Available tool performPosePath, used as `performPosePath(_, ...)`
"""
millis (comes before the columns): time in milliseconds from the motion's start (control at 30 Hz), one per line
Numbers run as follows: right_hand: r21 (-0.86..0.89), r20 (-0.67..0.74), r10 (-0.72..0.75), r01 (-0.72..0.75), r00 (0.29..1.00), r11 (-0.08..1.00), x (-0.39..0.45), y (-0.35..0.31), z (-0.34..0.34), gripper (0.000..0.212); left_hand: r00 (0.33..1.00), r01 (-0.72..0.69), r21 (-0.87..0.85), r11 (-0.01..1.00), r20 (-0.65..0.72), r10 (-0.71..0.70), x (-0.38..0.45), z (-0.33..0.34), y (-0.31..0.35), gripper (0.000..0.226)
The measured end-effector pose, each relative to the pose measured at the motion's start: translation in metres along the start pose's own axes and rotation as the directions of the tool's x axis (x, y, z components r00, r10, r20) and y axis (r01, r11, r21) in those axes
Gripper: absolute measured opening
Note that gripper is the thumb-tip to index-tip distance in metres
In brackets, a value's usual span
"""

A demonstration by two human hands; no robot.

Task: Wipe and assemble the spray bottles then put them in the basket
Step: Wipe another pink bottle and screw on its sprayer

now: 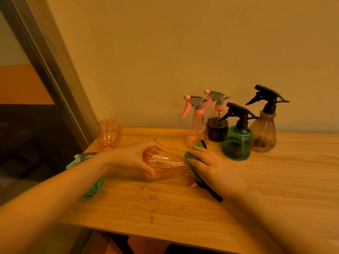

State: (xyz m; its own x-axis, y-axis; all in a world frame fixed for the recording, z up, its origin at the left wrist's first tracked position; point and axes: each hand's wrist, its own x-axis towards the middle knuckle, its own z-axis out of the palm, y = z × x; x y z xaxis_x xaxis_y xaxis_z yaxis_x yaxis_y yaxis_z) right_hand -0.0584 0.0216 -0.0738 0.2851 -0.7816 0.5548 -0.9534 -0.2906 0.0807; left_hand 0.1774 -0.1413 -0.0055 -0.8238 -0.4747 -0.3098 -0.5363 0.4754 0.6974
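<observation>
Right, starting at the left edge of the frame, a grey window frame runs diagonally down toward the wooden table, and a capless pink bottle lies on its side at the table's far left corner, neck toward us. Just below it, a green trigger head pokes out from behind the forearm, and a second green piece lies at the table's edge lower down; what that one is, I can't make out. Moving to the centre, the left hand curls its fingers and thumb round one end of a clear pink bottle body, holding it sideways just above the tabletop. At the bottle's other end, the right hand presses a green cloth against the plastic, fingers wrapped over the fabric, a dark-edged strip of it trailing down toward the lower centre. A small pink tip peeks out beneath the cloth. Further right, against the wall, stand four assembled sprayers: a slim pink-trigger bottle, beside it a pink-trigger bottle with dark liquid, in front a green round bottle with a black head, and at far right a brownish bottle, also black-topped.
</observation>
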Motion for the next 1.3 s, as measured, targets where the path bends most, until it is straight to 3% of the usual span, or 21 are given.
performPosePath(100, -0.006, 0.032, -0.047, 0.047, 0.998, 0.999, -0.010, 0.003, 0.001, 0.055, 1.000, 0.010, 0.002, 1.000, 0.002, -0.010, 0.000, 0.000, 0.003, 0.071)
performPosePath(300, -0.004, 0.080, -0.148, 0.149, 0.986, 0.989, -0.035, 0.006, -0.001, 0.041, 1.000, 0.028, 0.011, 1.000, 0.012, -0.028, 0.003, 0.000, 0.006, 0.073)
performPosePath(733, -0.026, 0.032, -0.053, 0.054, 0.998, 0.998, -0.033, -0.001, 0.000, 0.034, 1.000, 0.016, 0.042, 0.999, 0.015, -0.016, 0.007, -0.003, 0.004, 0.075)
performPosePath(900, 0.020, -0.068, 0.049, -0.048, 0.996, 0.999, -0.028, -0.002, -0.010, 0.029, 0.999, 0.018, 0.032, 0.999, 0.033, -0.019, 0.007, -0.003, 0.006, 0.075)
performPosePath(1000, 0.011, -0.025, 0.122, -0.121, 0.992, 0.993, -0.020, -0.003, -0.007, 0.052, 0.998, 0.030, 0.038, 0.999, 0.047, -0.031, 0.007, -0.003, 0.006, 0.075)
performPosePath(1067, -0.003, 0.005, 0.084, -0.084, 0.996, 0.996, -0.018, -0.003, -0.004, 0.054, 0.999, 0.026, 0.052, 0.998, 0.047, -0.028, 0.008, -0.002, 0.005, 0.073)
performPosePath(1233, 0.033, 0.038, -0.105, 0.104, 0.994, 0.994, -0.034, 0.002, 0.001, 0.034, 1.000, 0.008, 0.066, 0.998, 0.021, -0.009, 0.006, -0.002, 0.005, 0.071)
performPosePath(1300, 0.069, -0.011, -0.079, 0.080, 0.997, 0.994, -0.043, 0.003, 0.000, 0.033, 1.000, 0.000, 0.093, 0.996, 0.014, -0.002, 0.007, -0.003, 0.006, 0.072)
